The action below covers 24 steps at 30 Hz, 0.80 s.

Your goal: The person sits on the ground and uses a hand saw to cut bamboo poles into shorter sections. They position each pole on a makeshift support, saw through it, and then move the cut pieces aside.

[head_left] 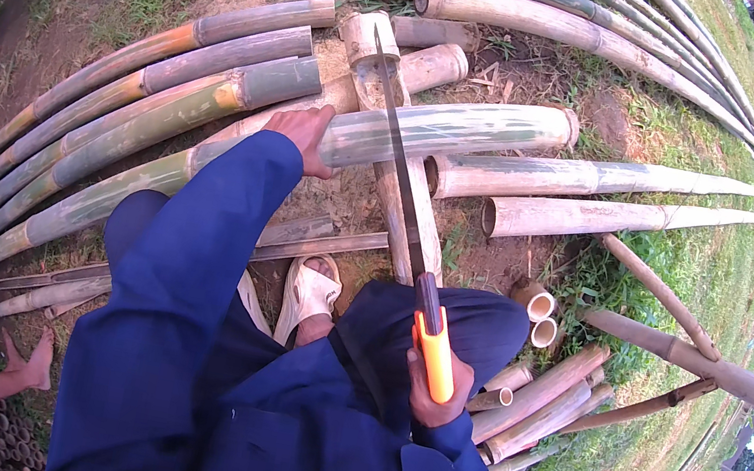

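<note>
A: Our right hand (434, 387) is wrapped tight round the orange handle of the handsaw (407, 211), low and right of centre. The blade's long axis runs up and slightly left, its tip near the top centre of the frame.

B: And it crosses the green bamboo pole (354, 136), which lies the other way, slanting from the lower left up to the right, with its cut end in the upper right of centre.

A: Our left hand (304, 134) presses on that pole at the centre, fingers closed over it, just left of the blade.

B: Under the blade we see a pale bamboo stub (392, 148) pointing up the frame. Our blue sleeve hides much of the pole's lower stretch.

A: We cannot tell whether the teeth bite into the pole. At the lower left, a bare foot (37, 359) of another person is cut off by the dark rim.

B: Short hollow bamboo pieces (539, 315) lie at the right, their open ends empty.
</note>
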Motion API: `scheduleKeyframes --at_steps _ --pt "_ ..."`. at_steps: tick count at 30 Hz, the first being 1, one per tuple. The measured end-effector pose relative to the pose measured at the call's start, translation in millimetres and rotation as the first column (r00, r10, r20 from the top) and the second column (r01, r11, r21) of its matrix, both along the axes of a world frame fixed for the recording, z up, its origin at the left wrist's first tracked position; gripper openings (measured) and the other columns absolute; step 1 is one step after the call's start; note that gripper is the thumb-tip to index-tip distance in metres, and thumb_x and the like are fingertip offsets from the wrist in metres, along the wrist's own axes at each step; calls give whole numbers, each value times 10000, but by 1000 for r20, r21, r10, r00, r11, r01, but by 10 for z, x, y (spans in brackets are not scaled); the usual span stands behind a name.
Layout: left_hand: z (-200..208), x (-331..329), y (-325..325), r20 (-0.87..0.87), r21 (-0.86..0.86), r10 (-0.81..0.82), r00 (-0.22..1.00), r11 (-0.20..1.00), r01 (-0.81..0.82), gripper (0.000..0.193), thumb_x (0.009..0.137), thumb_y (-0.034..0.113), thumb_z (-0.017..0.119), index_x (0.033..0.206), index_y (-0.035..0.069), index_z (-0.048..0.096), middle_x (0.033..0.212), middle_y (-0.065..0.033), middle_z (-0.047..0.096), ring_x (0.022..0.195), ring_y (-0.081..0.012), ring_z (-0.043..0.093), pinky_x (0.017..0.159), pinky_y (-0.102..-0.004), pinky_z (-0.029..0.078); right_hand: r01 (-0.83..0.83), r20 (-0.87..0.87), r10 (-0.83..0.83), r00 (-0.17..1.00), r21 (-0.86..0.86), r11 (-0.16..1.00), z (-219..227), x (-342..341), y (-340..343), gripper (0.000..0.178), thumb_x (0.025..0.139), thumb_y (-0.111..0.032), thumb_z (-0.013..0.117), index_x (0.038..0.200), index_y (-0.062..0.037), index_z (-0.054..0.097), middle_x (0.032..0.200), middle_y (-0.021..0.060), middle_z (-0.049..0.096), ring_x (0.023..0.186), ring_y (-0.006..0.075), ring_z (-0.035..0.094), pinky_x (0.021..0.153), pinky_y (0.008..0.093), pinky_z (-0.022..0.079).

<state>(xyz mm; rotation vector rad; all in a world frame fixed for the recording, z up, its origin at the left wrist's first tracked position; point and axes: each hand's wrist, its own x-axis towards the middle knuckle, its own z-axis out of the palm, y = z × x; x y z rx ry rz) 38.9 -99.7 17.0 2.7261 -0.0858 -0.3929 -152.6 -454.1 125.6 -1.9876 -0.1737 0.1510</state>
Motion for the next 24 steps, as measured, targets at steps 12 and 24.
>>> scheduleKeyframes --at_steps 12,24 --pt "115 204 95 -156 -99 -15 988 995 -1 826 553 366 890 1245 33 587 1063 -266 729 1033 -457 699 925 -503 558 -34 20 35 999 -73 997 27 -262 -229 311 895 7 738 1205 32 725 977 171 779 865 250 781 788 327 581" --pt "106 19 26 -69 -58 12 998 998 -16 814 559 353 896 1235 32 575 1064 -244 719 1017 -438 699 900 -502 552 -75 -7 75 997 -109 991 168 -190 -83 340 912 -4 734 1250 19 717 1074 187 778 1013 265 780 881 313 570"
